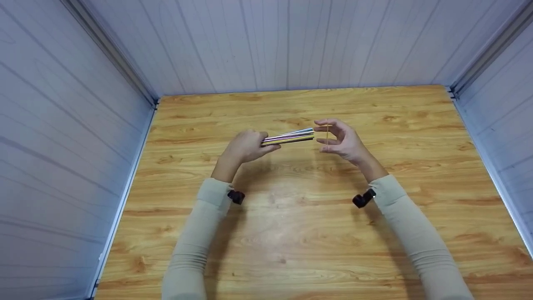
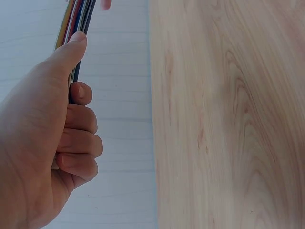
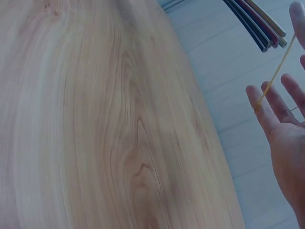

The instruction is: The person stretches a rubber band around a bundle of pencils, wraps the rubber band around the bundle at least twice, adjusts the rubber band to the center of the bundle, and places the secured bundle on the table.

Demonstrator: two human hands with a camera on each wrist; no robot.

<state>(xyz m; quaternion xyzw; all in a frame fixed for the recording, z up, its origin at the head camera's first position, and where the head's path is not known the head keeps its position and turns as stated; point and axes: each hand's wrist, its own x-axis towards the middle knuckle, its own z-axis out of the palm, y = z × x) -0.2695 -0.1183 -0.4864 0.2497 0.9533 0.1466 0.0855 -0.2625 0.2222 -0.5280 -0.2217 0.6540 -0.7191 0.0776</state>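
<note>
My left hand (image 1: 245,146) grips one end of a bundle of thin, straight sticks (image 1: 289,136) in several colours. In the left wrist view its thumb lies along the sticks (image 2: 71,24) and the fingers curl underneath. The free ends of the bundle point at my right hand (image 1: 347,141), whose fingers and thumb are spread apart. A thin yellow rubber band (image 1: 327,134) is stretched across those fingers, just off the stick ends. The right wrist view shows the band (image 3: 278,71) running taut between thumb and fingertips, beside the ends of the sticks (image 3: 259,24).
Both hands are over a wood-grain table (image 1: 283,241). Pale panelled walls stand at its back (image 1: 266,46), left (image 1: 62,146) and right (image 1: 499,104). Small black cameras are worn at the left wrist (image 1: 236,197) and the right wrist (image 1: 363,198).
</note>
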